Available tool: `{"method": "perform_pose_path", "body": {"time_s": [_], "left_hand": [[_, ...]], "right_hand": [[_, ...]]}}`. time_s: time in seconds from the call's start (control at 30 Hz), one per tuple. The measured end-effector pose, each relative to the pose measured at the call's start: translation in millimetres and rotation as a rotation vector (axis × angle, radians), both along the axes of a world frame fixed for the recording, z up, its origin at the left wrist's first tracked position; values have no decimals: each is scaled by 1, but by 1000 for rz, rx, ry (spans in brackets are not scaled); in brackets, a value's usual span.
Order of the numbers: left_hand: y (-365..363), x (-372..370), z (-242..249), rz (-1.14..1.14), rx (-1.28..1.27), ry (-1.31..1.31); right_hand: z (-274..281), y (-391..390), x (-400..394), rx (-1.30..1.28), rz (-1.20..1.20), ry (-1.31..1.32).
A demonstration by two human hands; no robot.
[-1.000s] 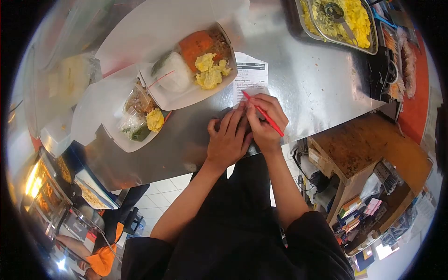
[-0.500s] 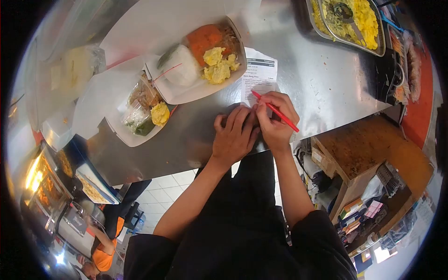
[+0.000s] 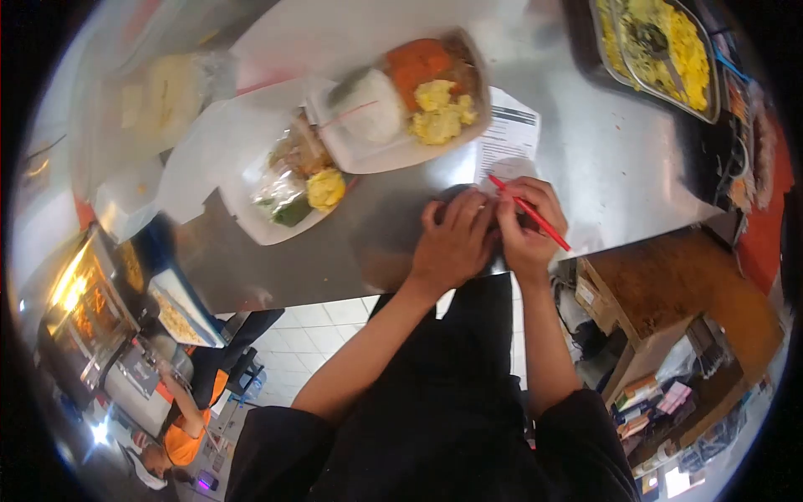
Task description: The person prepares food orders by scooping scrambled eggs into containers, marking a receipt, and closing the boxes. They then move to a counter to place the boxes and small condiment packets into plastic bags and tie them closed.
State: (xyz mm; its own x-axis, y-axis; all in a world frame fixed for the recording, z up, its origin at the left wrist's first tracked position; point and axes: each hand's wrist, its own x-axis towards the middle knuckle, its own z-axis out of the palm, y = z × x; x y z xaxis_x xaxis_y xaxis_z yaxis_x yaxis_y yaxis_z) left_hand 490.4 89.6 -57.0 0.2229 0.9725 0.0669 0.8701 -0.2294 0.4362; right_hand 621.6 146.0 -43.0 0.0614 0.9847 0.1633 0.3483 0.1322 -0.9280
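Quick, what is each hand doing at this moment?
Left hand: holding nothing visible, fingers bent, resting by the paper.
Right hand: closed around a red pen, its tip at the paper.

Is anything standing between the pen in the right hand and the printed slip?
Nothing visible does: the red pen, in the right hand, has its tip over the printed slip. The food box lies left of that tip.

On the counter [image 3: 360, 243], the smaller meal box [image 3: 242, 213] lay left of the larger meal box [image 3: 368, 163] and nearer the person. The slip [image 3: 512, 138] lay right of the larger meal box, with the food tray [image 3: 717, 92] farther right, toward the back.
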Motion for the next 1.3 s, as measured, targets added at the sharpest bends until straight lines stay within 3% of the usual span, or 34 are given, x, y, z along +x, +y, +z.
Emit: {"method": "perform_pose_path", "body": {"time_s": [0.37,0.47,0.53,0.6,0.67,0.73,0.83,0.9,1.03,1.13,1.2,1.27,1.3], "left_hand": [[-1,0,0,6,-11,-10],[1,1,7,-2,-47,-55],[6,-2,14,-6,-34,-77],[17,-12,34,-5,-93,-184],[27,-31,59,65,-122,-310],[28,-51,70,318,-160,-355],[28,-86,97,625,-526,-547],[28,-92,94,668,-490,-668],[38,-85,86,611,-247,-844],[56,-114,73,497,-339,-1038],[69,-132,107,538,-438,-834],[87,-131,147,452,-275,-604],[95,-123,163,348,-68,-469]], "right_hand": [[-4,-10,1,-47,-44,-40],[1,-12,3,-40,62,-36],[0,-14,8,-66,-38,-4],[7,-5,17,147,-93,-212],[8,5,34,90,32,-357],[43,38,29,2,133,-770],[102,92,12,125,231,-547],[136,133,-17,275,248,-448],[138,198,-55,153,501,-365],[124,211,-43,35,675,-476],[116,200,-15,58,723,-587],[107,178,9,202,682,-722],[106,164,18,270,660,-787]]}}
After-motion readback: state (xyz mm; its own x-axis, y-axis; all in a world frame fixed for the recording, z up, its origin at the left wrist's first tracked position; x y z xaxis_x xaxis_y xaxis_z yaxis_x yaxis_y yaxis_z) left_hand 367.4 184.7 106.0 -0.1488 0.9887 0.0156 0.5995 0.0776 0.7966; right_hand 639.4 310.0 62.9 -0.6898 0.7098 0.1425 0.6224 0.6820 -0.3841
